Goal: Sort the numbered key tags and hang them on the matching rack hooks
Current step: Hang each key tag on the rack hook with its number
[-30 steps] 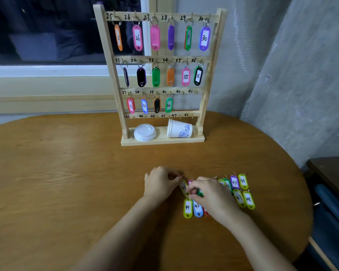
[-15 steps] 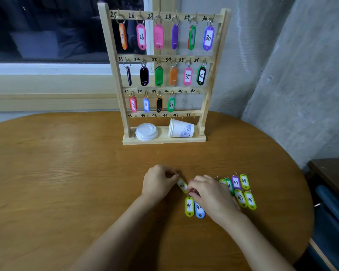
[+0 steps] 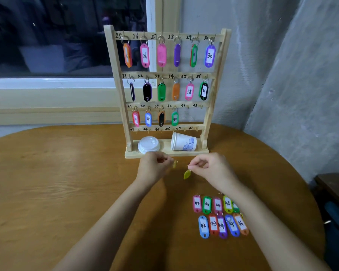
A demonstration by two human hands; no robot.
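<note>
The wooden key rack [image 3: 208, 106] stands at the table's back, with numbered hooks 25 to 48. Coloured tags hang on hooks 25 to 40; hooks 41 to 48 are bare. My left hand [image 3: 152, 169] pinches a yellow-green tag [image 3: 175, 164] just in front of the rack's base. My right hand [image 3: 211, 169] pinches the ring of a second yellow-green tag [image 3: 187, 174], which dangles above the table. Several loose tags [image 3: 218, 216] numbered 42 to 46 lie in two rows near my right forearm, partly hidden by it.
A white cup lid [image 3: 148, 144] and a paper cup [image 3: 183, 142] lying on its side rest on the rack's base. The round wooden table [image 3: 57, 182] ends at the right near a dark chair [image 3: 337, 212]. A window and grey wall stand behind.
Both hands have lifted from the pile of tags and moved toward the rack, each carrying a yellow-green tag. The view has shifted, so the loose tags now lie lower right.
</note>
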